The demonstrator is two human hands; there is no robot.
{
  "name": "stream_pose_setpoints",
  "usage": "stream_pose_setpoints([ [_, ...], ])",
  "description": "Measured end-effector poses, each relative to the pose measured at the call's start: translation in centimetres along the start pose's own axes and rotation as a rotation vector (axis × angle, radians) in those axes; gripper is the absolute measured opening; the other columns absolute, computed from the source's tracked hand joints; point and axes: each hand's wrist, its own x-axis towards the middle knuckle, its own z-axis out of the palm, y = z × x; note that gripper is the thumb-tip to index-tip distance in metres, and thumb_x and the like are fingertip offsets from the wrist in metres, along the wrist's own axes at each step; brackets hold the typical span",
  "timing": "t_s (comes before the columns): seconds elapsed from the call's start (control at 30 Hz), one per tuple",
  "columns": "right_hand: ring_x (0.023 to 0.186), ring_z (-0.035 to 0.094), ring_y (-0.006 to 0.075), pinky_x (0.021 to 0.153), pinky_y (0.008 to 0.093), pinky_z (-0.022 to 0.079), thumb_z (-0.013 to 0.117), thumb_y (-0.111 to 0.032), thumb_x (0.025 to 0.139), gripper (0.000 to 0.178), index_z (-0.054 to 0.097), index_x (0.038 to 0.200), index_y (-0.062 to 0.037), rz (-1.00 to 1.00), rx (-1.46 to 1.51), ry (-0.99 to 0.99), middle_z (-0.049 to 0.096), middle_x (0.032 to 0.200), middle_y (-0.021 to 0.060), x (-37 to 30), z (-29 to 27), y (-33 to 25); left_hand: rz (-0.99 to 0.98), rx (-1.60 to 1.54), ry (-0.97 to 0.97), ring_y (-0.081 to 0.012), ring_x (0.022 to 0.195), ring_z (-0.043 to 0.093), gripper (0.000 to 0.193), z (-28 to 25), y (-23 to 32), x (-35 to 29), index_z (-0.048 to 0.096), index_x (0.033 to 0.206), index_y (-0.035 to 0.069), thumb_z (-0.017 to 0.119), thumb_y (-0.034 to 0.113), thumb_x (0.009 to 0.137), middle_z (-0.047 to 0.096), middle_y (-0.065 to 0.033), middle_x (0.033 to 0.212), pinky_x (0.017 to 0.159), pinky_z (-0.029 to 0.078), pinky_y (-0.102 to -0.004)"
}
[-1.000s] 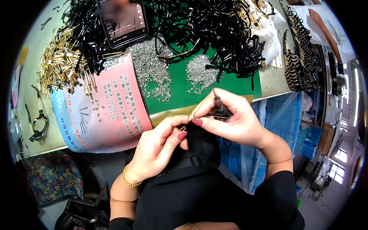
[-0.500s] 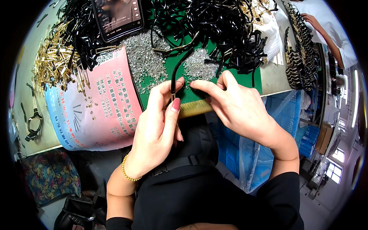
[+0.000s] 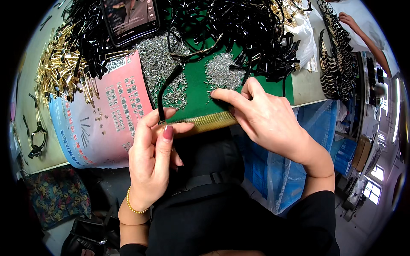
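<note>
In the head view, holds in the left hand (image 3: 150, 160) a slender, glossy black, curved eyewear temple arm (image 3: 161, 96), pinched near its lower end between thumb and forefinger, other fingers loosely bent; points its long axis away from the body, up from the fingers and bending rightward toward the tip, across the larger left heap of small silvery metal screws (image 3: 160, 57); cannot tell whether the tip touches that heap or hangs above it; reaches with the right hand (image 3: 275, 119) to the near side of the smaller, rounded right heap of small silvery metal screws (image 3: 222, 72), forefinger stretched leftward, with its tip at a few loose silvery screws (image 3: 208, 96) on the flat green mat (image 3: 198, 96); is nearer to these with the right hand than with the left, contact too small to confirm; curls the other right fingers underneath, mostly hidden, so cannot tell whether anything is pinched there; has bare green mat between right forefinger and temple arm, the latter well to the left; looks smooth and dark along the temple arm, paler and metallic at the pinched end; shows bright, short, thin screws strewn in mixed directions, with a yellow-gold mesh strip (image 3: 209, 122) nearer the body
</note>
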Motion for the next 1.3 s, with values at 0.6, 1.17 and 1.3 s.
stream_pose_setpoints([
  [0.6, 0.061, 0.065, 0.0177, 0.055, 0.0338, 0.054, 0.045, -0.021, 0.106, 0.044, 0.034, 0.147, -0.0112, 0.278, 1.140, -0.611, 0.063, 0.088, 0.0091, 3.4, -3.1, -4.0, 0.174, 0.272, 0.122, -0.0023, 0.052, 0.055, 0.021, -0.6, -1.3, 1.2, 0.066, 0.119, -0.001, 0.055, 0.012, 0.107, 0.073, -0.0036, 0.081, 0.046, 0.042, -0.0177],
  [1.17, 0.078, 0.066, 0.0438, 0.065, 0.0499, 0.055, 0.063, -0.016, 0.096, 0.040, 0.046, 0.130, -0.0023, -0.166, 0.397, -0.075, 0.061, 0.102, 0.0214, 3.5, -1.8, -6.4, 0.799, 0.905, 0.427, -0.0211, 0.059, 0.066, 0.035, -2.8, -1.4, 1.2, 0.067, 0.123, -0.005, 0.070, -0.002, 0.088, 0.070, -0.0095, 0.079, 0.054, 0.051, -0.0326],
  [1.3, 0.077, 0.067, 0.0426, 0.065, 0.0493, 0.055, 0.060, -0.017, 0.096, 0.018, 0.055, 0.099, 0.0001, -0.336, 0.206, 0.129, 0.064, 0.086, 0.0215, 10.0, -1.0, -7.7, 0.428, 0.016, 0.710, -0.0136, 0.074, 0.066, 0.032, -7.1, -1.7, 1.7, 0.053, 0.133, -0.003, 0.052, -0.002, 0.100, 0.072, -0.0088, 0.101, 0.071, 0.055, -0.0288],
])
